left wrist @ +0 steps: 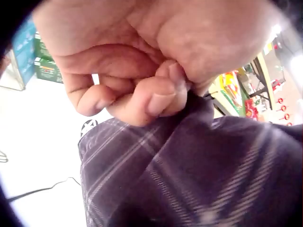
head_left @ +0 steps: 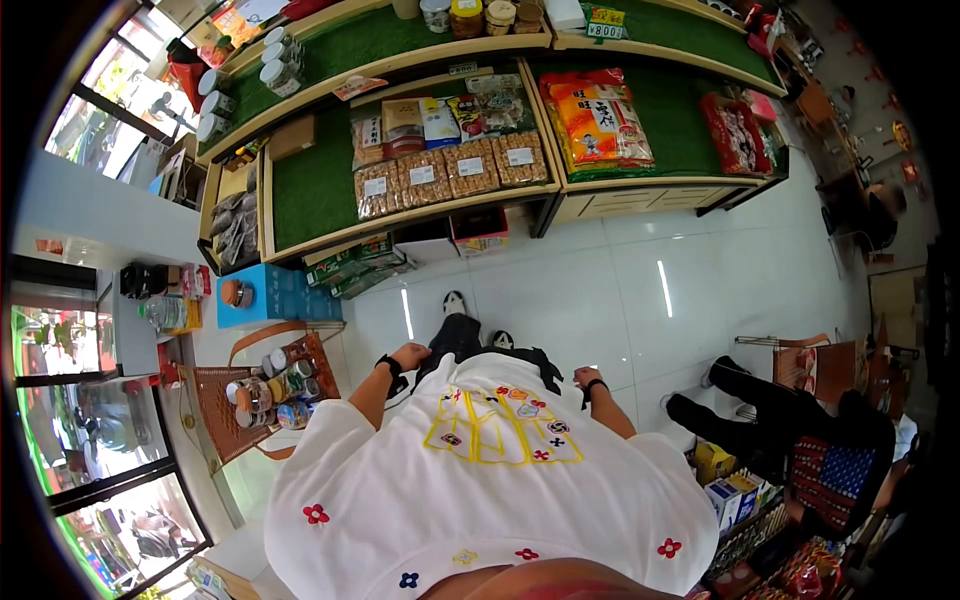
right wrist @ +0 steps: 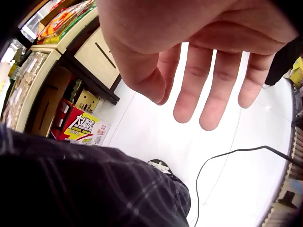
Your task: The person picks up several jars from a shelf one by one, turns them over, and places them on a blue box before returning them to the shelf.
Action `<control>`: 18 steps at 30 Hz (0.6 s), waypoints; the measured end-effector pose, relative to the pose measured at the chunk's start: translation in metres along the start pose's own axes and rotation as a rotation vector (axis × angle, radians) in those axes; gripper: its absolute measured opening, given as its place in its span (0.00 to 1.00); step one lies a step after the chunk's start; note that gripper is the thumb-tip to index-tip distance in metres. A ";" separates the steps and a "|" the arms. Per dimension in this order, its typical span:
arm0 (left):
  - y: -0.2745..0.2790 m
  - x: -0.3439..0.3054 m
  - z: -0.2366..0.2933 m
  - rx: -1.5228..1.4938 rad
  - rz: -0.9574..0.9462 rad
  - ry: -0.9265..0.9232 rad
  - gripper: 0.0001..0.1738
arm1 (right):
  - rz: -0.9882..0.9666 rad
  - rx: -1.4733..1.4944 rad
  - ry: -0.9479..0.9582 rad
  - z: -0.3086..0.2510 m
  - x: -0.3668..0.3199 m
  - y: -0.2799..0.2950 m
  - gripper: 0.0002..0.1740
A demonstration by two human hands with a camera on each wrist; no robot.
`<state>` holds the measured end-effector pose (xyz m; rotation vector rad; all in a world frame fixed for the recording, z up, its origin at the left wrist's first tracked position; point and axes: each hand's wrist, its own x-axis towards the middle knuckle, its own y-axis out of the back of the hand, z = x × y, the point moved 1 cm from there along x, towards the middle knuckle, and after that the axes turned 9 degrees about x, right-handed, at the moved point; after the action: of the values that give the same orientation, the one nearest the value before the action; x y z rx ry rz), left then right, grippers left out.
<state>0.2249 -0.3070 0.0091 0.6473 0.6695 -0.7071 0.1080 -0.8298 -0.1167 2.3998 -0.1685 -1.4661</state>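
Green shelf [head_left: 312, 192]: four brown packs [head_left: 468, 172], front edge; packets [head_left: 440, 122] behind; orange bag [head_left: 592, 115], right of centre; red bag [head_left: 738, 132], right end.

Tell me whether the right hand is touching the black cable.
No, white floor shows between the right hand and the black cable.

A white, flower-dotted shirt [head_left: 390, 490] tops dark plaid trousers [left wrist: 189, 165], with 2 black wristbands [head_left: 391, 366] and black-and-white shoes [head_left: 454, 304].
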 end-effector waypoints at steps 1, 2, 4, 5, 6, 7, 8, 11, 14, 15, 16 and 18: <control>0.007 0.000 0.014 0.057 -0.075 -0.030 0.20 | -0.008 0.073 0.014 -0.002 -0.001 -0.009 0.10; 0.012 0.001 0.028 0.062 -0.077 -0.031 0.20 | -0.006 0.078 0.013 -0.008 0.002 -0.014 0.10; 0.015 0.004 0.048 0.101 -0.186 -0.071 0.18 | -0.052 -0.087 0.075 -0.028 -0.009 -0.021 0.11; 0.020 0.006 0.056 0.156 -0.160 -0.073 0.18 | -0.124 -0.343 0.272 -0.035 -0.004 -0.023 0.12; 0.024 0.011 0.062 0.209 -0.119 -0.070 0.20 | -0.100 -0.186 0.150 -0.055 -0.015 -0.022 0.11; 0.029 0.019 0.068 0.262 -0.075 -0.072 0.22 | -0.070 -0.029 0.031 -0.077 -0.027 -0.023 0.11; 0.036 0.029 0.072 0.309 -0.071 -0.083 0.24 | -0.069 -0.001 0.066 -0.086 -0.028 -0.025 0.11; 0.060 0.059 0.083 0.360 -0.050 -0.067 0.23 | -0.057 0.095 0.101 -0.091 0.009 -0.022 0.12; 0.095 0.085 0.104 0.424 -0.023 -0.076 0.22 | 0.028 0.204 0.056 -0.132 0.000 -0.009 0.11; 0.107 0.093 0.109 0.475 0.004 -0.139 0.22 | -0.020 0.208 0.039 -0.126 0.024 -0.007 0.12; 0.118 0.102 0.114 0.368 0.091 -0.151 0.23 | -0.013 0.210 0.019 -0.135 0.028 -0.002 0.11; 0.144 0.121 0.129 0.302 0.192 -0.177 0.23 | 0.000 0.210 -0.006 -0.153 0.040 0.006 0.11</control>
<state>0.4438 -0.3587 0.0430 0.9023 0.3333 -0.6828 0.2623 -0.8136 -0.0845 2.5586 -0.3391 -1.5231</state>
